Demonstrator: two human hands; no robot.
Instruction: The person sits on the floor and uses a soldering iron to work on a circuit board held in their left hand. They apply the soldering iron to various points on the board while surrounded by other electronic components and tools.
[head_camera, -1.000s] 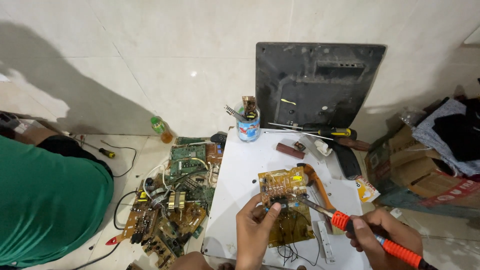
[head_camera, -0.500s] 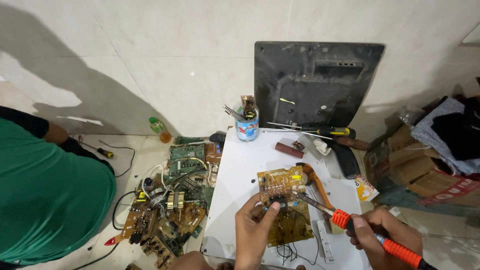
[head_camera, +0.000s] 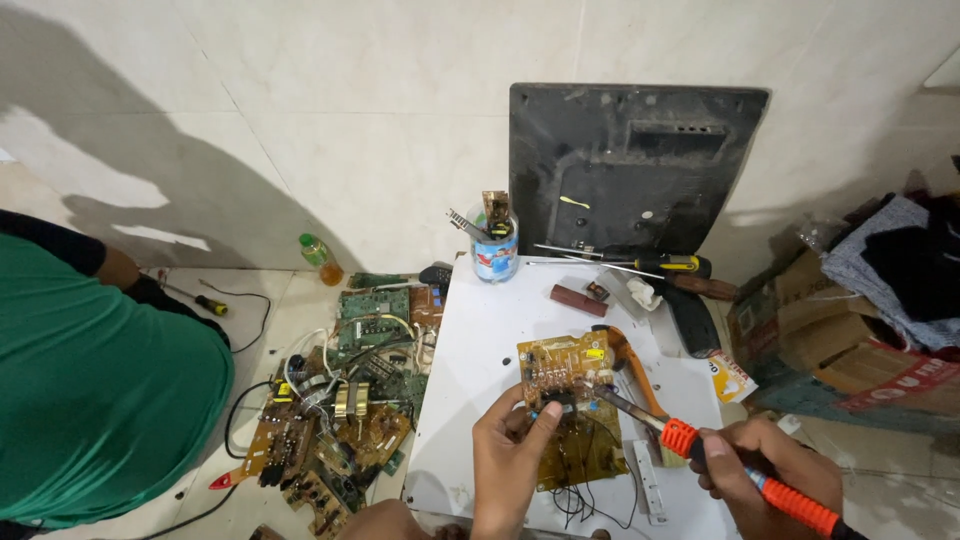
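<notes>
A: Pale tiled wall behind, and a white table (head_camera: 480, 400) set against it. What sits at the centre?

B: A yellow-brown circuit board (head_camera: 563, 372), tilted up off the table near its front edge. The left hand (head_camera: 510, 462) pinches the board's lower edge, fingers closed on it. The right hand (head_camera: 765, 472), to the right of the board, is wrapped around an orange-handled soldering iron (head_camera: 690, 445) whose tip rests on the board's middle.

A: How far along does it look?

B: Midway, I'd judge: the iron is on the board, and a second board (head_camera: 585, 455) lies flat just below it. Which joints are finished I cannot tell.

A: What else stays unclear?

B: The iron's handle runs out of frame. Left of the board, off the table, a heap of boards (head_camera: 340, 420) covers the floor, and a person in green (head_camera: 90, 390) is cut off.
</notes>
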